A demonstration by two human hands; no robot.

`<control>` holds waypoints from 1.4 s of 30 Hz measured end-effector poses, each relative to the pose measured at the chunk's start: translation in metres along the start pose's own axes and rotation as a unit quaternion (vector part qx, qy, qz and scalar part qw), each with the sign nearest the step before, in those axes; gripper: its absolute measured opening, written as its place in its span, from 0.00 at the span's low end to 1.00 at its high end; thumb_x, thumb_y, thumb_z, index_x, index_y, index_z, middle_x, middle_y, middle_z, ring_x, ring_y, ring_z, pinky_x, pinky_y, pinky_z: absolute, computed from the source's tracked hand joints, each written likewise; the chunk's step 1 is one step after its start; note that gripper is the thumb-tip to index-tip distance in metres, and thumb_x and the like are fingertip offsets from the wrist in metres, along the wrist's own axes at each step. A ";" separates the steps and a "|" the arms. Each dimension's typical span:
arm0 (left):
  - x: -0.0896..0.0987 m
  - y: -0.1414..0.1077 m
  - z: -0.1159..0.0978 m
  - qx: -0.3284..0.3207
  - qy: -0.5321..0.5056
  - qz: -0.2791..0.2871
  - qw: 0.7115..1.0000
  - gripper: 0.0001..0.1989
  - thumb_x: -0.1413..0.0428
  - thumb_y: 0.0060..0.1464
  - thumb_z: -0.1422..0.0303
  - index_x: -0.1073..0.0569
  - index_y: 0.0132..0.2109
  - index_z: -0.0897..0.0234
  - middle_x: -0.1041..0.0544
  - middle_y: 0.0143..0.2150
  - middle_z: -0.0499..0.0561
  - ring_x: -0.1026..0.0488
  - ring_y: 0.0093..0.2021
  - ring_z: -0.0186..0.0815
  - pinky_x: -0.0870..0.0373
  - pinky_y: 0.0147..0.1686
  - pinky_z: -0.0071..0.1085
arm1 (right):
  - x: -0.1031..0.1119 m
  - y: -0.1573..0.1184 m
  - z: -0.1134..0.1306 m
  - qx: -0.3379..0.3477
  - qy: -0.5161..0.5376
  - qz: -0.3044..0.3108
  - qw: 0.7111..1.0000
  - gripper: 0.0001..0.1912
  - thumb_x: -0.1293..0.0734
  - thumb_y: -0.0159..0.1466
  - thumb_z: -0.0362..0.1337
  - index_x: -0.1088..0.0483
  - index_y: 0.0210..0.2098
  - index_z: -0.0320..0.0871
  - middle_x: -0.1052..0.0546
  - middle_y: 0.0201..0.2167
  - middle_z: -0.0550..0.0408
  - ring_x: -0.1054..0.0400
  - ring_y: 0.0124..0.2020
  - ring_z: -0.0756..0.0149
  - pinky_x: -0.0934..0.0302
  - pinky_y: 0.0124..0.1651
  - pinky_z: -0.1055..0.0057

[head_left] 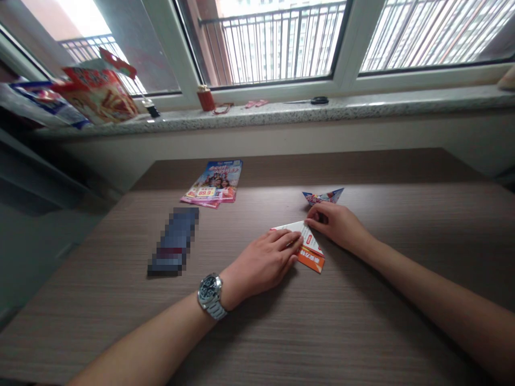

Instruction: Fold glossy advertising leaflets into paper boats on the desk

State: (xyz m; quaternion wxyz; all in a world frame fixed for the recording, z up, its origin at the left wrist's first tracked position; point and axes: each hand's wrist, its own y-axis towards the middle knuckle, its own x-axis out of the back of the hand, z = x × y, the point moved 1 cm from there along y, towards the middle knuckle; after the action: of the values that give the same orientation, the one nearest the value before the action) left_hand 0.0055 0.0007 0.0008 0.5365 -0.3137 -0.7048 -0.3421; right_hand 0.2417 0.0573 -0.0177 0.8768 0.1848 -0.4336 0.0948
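A folded paper (312,259), white with a pointed top and an orange strip along its lower edge, lies on the wooden table. My left hand (265,262), with a metal watch (210,289) at the wrist, rests flat over the paper's left part and hides it. At the paper's top corner, the thumb and fingertips of my right hand (333,222) are pinched together on its edge. Just beyond my right hand stands a small folded paper boat shape (323,197), blue and multicoloured, its lower part partly hidden by my fingers.
A stack of colourful flyers (219,182) lies at the back left of the table (382,171). Nearer is a dark, pixelated phone-like object (175,241). The windowsill (273,115) holds snack bags (100,94), a red container (206,98) and black-handled scissors (319,100).
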 end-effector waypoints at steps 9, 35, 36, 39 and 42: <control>-0.002 0.001 0.004 -0.009 -0.035 0.014 0.999 0.23 0.61 0.73 0.65 0.37 0.68 0.68 0.37 0.71 0.57 0.44 0.73 0.42 0.48 0.72 0.39 | 0.001 0.000 -0.001 0.018 0.010 0.004 1.000 0.06 0.31 0.64 0.35 0.30 0.30 0.45 0.28 0.29 0.56 0.34 0.29 0.64 0.41 0.34 0.68; 0.002 0.002 0.002 0.001 -0.051 0.023 0.998 0.22 0.61 0.74 0.65 0.37 0.68 0.66 0.38 0.71 0.58 0.44 0.73 0.41 0.45 0.72 0.41 | 0.019 -0.044 0.003 0.077 0.014 0.091 0.993 0.05 0.29 0.64 0.38 0.24 0.33 0.45 0.26 0.38 0.48 0.33 0.43 0.55 0.37 0.47 0.58; 0.002 0.002 0.002 0.000 -0.051 0.022 0.998 0.22 0.61 0.74 0.66 0.37 0.68 0.66 0.38 0.71 0.58 0.44 0.73 0.41 0.45 0.72 0.41 | 0.020 -0.047 0.003 0.077 0.017 0.093 0.993 0.05 0.29 0.65 0.39 0.24 0.34 0.45 0.26 0.39 0.48 0.32 0.43 0.55 0.37 0.47 0.58; 0.001 0.001 0.003 -0.003 -0.048 0.021 0.999 0.22 0.61 0.74 0.66 0.37 0.68 0.66 0.37 0.71 0.58 0.43 0.72 0.41 0.45 0.71 0.41 | 0.021 -0.052 0.004 0.075 0.024 0.100 0.992 0.05 0.29 0.65 0.40 0.24 0.34 0.46 0.25 0.40 0.48 0.32 0.44 0.54 0.37 0.48 0.57; 0.001 0.001 0.004 -0.008 -0.049 0.020 0.999 0.22 0.61 0.74 0.65 0.37 0.68 0.66 0.38 0.71 0.57 0.43 0.73 0.41 0.45 0.71 0.41 | 0.022 -0.055 0.005 0.067 0.035 0.107 0.991 0.05 0.29 0.64 0.41 0.24 0.34 0.47 0.25 0.40 0.47 0.33 0.45 0.53 0.37 0.50 0.56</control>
State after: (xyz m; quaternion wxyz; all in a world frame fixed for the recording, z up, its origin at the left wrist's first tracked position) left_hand 0.0044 0.0043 0.0011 0.5057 -0.3485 -0.7209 -0.3212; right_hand 0.2696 0.0055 -0.0107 0.8620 0.1924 -0.4124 0.2233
